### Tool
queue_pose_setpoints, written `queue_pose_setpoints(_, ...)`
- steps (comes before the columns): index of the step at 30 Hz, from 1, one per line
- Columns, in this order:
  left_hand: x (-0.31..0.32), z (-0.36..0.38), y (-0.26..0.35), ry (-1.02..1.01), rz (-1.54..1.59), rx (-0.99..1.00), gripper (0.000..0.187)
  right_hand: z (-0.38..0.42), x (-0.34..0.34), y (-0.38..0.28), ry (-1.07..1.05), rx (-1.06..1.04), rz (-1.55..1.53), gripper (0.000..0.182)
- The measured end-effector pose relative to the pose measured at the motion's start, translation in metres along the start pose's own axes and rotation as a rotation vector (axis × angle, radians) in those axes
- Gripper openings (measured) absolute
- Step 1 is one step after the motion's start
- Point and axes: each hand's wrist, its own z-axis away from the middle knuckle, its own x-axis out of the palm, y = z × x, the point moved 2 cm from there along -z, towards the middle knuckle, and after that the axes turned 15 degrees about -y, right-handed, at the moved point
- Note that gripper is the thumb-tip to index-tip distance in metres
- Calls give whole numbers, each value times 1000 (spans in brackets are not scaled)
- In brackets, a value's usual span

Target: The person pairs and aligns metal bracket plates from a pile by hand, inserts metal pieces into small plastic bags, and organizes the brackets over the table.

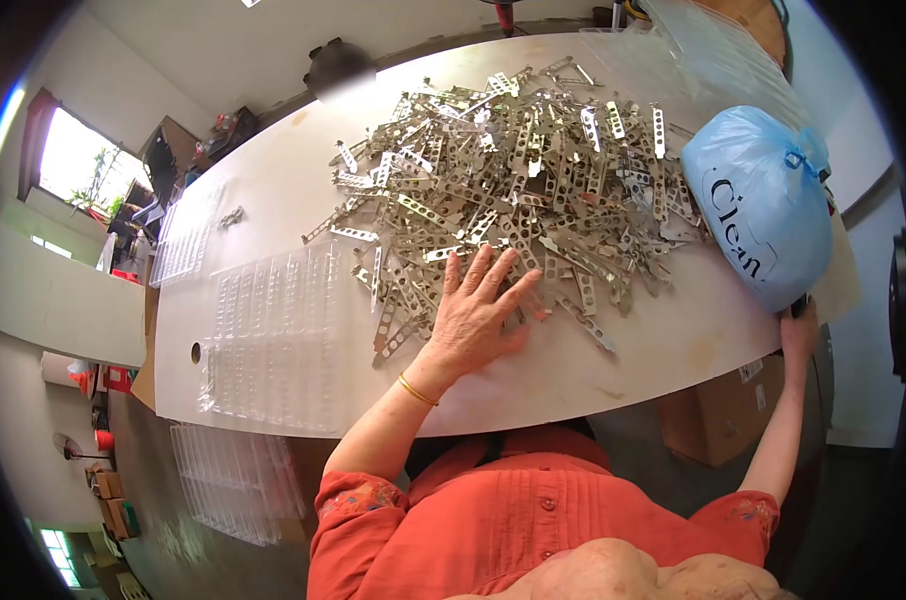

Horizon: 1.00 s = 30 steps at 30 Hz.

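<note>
My left hand (478, 310), with a gold bangle at the wrist, lies with fingers spread on the near edge of a heap of flat metal brackets (533, 170). Many of these pieces are long strips with rows of round holes; they overlap at all angles. Over at the table's right edge, my right hand (798, 330) is closed around a small dark thing just below a tied blue plastic bag (758, 210) marked "Clean". The bag hides part of that thing, so its kind cannot be made out.
Clear plastic trays (273, 330) lie on the white table (663, 350) left of the heap, with another tray (188, 235) farther left. Clear plastic sheets (713, 60) cover the far right corner. Below the table stand a cardboard box (728, 410) and more trays (238, 480).
</note>
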Motion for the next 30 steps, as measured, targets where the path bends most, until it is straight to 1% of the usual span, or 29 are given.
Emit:
queue_pose_setpoints(7,-1,5,-6,-7,-5,-44,82,2,-1,1,-16,-9,-13,83)
queue_pose_setpoints(10,-4,8,-5,-11,-51,-52,80,-2,3,4,30,-47,-35,82)
queue_pose_setpoints(13,-9,11,1,-13,-99,-66,76,-2,3,1,43,-12,-17,82)
queue_pose_setpoints(15,-12,11,11,36,19,5,70,-3,-1,0,5,8,-7,85)
queue_pose_setpoints(16,-12,9,19,104,19,59,61,-2,-4,-1,4,3,-8,85)
queue_pose_setpoints(17,-7,8,26,105,19,54,61,-1,-7,-3,-23,7,-19,85)
queue_pose_setpoints(19,2,5,45,158,102,232,50,-1,-8,-8,-46,0,-33,86)
queue_pose_setpoints(21,4,2,67,148,180,348,41,-1,-6,-6,-1,-6,-20,90)
queue_pose_setpoints(23,10,-3,87,155,227,436,37,-6,-2,-2,-13,-18,-37,90)
queue_pose_setpoints(25,13,-7,99,147,294,503,35,-5,-1,0,-28,-27,-50,91)
queue_pose_setpoints(26,14,-9,104,150,292,504,35,-5,-1,2,-26,-21,-60,90)
queue_pose_setpoints(28,15,-11,111,126,424,538,29,-1,-2,2,-22,-18,-71,90)
queue_pose_setpoints(29,17,-11,116,129,423,538,29,2,-3,4,-29,-11,-94,90)
queue_pose_setpoints(30,21,-10,120,53,559,539,26,5,-3,7,-39,-3,-116,91)
